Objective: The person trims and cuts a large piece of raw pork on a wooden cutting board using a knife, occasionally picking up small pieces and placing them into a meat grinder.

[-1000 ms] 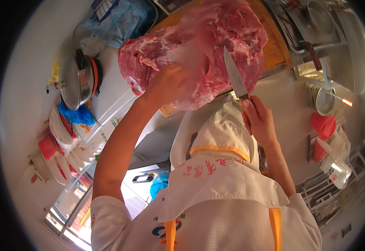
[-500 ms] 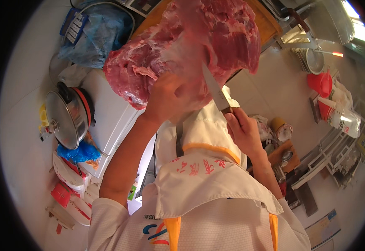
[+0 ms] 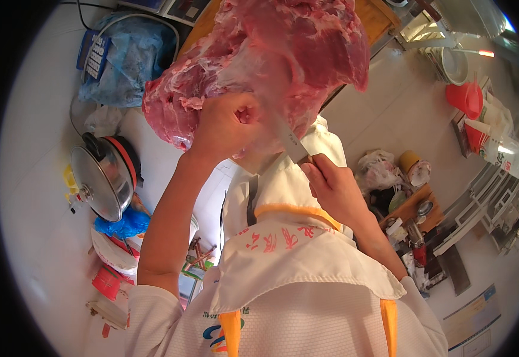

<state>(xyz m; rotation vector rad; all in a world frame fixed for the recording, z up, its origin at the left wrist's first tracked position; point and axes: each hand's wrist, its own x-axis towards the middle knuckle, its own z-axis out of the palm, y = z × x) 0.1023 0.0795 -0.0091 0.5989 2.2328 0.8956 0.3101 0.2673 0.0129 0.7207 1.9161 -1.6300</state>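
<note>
A large slab of raw red meat [image 3: 325, 53] with pale membrane lies at the top of the view, its near edge overhanging a wooden board [image 3: 383, 22]. My left hand [image 3: 227, 125] is closed at the near left part of the meat, its curled fingers gripping a bit of it. In my right hand [image 3: 335, 185] is the handle of a knife [image 3: 293, 141]. The blade slants up and left to the meat's near edge, close to my left hand. Haze blurs the blade's tip and the meat around it.
To the left stand a lidded pot [image 3: 97, 183] and a blue plastic bag [image 3: 131, 65]. A red scoop-like container [image 3: 465, 100] and plastic bags are at the right. A small wooden board [image 3: 417, 208] with utensils sits lower right. My pale apron [image 3: 301, 262] hangs below the meat.
The knife has come down and left, drawn back from higher on the meat. My left hand has shifted slightly up, its fist more tightly curled. The whole view has tilted a little.
</note>
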